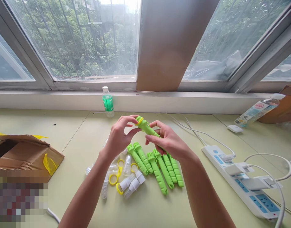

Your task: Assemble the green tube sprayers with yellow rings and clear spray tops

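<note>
A bright green plastic tube [149,129] with a ribbed, threaded end is held above the table between both hands. My right hand [168,137] wraps its fingers round the tube's body. At the threaded end, my left hand [123,131] pinches a yellow ring [140,121] that sits around the tube's neck. Below them lie several more green tubes [158,171] side by side. To their left is a loose group of clear plastic tubes [127,164], white caps [135,185] and yellow rings [113,180]. My left forearm hides part of this group.
An open cardboard box [29,155] stands at the left. A white power strip [240,183] with plugs and cables lies at the right. By the window sill stands a green-labelled bottle [108,102]; another bottle [257,110] leans on a carton [278,110] at the far right.
</note>
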`<action>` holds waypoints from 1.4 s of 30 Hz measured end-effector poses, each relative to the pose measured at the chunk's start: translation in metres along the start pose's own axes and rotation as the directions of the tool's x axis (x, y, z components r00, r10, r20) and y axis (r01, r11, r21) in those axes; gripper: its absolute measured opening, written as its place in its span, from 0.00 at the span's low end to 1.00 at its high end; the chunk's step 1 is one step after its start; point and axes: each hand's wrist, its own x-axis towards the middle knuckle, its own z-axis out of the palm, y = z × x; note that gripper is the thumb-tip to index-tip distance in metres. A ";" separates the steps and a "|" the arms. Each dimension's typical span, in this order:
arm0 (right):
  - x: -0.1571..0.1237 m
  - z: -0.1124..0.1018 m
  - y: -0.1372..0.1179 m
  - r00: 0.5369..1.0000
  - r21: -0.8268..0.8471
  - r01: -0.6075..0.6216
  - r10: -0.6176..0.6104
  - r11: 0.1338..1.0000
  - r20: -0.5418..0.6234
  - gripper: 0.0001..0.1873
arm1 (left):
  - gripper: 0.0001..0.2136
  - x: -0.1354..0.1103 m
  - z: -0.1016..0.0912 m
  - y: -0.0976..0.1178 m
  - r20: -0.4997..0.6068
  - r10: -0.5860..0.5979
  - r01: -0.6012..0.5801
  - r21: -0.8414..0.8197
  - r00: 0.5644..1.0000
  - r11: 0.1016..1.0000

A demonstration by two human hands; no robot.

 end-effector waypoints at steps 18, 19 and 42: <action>-0.002 0.000 -0.003 1.000 0.042 0.013 -0.013 0.999 0.001 0.15 | 0.15 0.001 -0.007 0.006 0.081 -0.033 0.035 -0.024 0.996 0.999; -0.002 0.000 -0.003 1.000 0.041 0.006 -0.006 0.999 0.004 0.16 | 0.16 0.001 -0.007 0.005 0.081 -0.028 0.030 -0.019 0.996 0.999; 0.004 0.007 0.000 1.000 -0.015 -0.011 0.011 1.000 0.000 0.18 | 0.08 0.001 -0.011 0.003 0.065 -0.012 0.009 0.049 0.998 0.999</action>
